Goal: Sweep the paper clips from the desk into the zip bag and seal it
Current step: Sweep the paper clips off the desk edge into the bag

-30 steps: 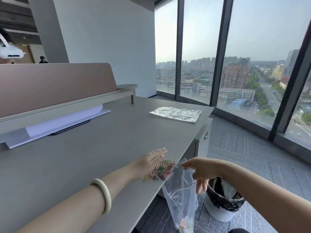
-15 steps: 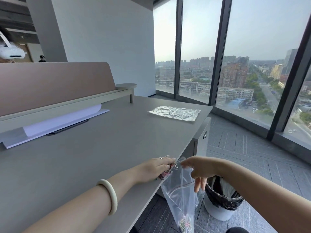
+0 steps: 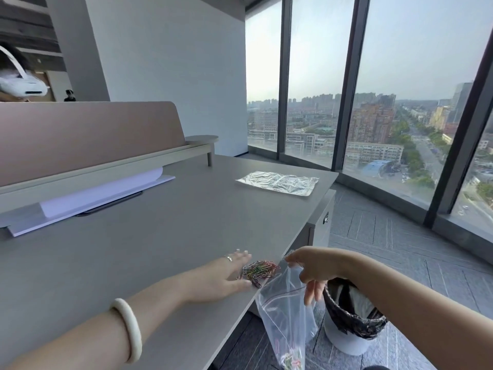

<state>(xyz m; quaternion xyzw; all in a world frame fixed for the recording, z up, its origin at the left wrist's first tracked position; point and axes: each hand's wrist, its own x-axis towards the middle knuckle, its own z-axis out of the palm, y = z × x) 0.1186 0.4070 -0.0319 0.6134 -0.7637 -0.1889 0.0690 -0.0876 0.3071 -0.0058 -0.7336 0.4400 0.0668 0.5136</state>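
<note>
A heap of coloured paper clips (image 3: 259,270) lies at the right front edge of the grey desk (image 3: 149,236). My left hand (image 3: 222,276) rests flat on the desk just left of the heap, fingers spread, touching the clips. My right hand (image 3: 309,268) pinches the rim of a clear zip bag (image 3: 284,319), which hangs open below the desk edge beside the heap. A few clips (image 3: 290,360) lie at the bottom of the bag.
A second flat clear bag (image 3: 277,182) lies at the desk's far right corner. White paper (image 3: 98,193) sits under the desk's raised shelf. A white bin with a black liner (image 3: 352,324) stands on the floor right of the hanging bag.
Half a second ago my left hand covered the clips at the bag's mouth; now it has drawn back left and the heap shows on the desk edge. The bag hangs in the same place.
</note>
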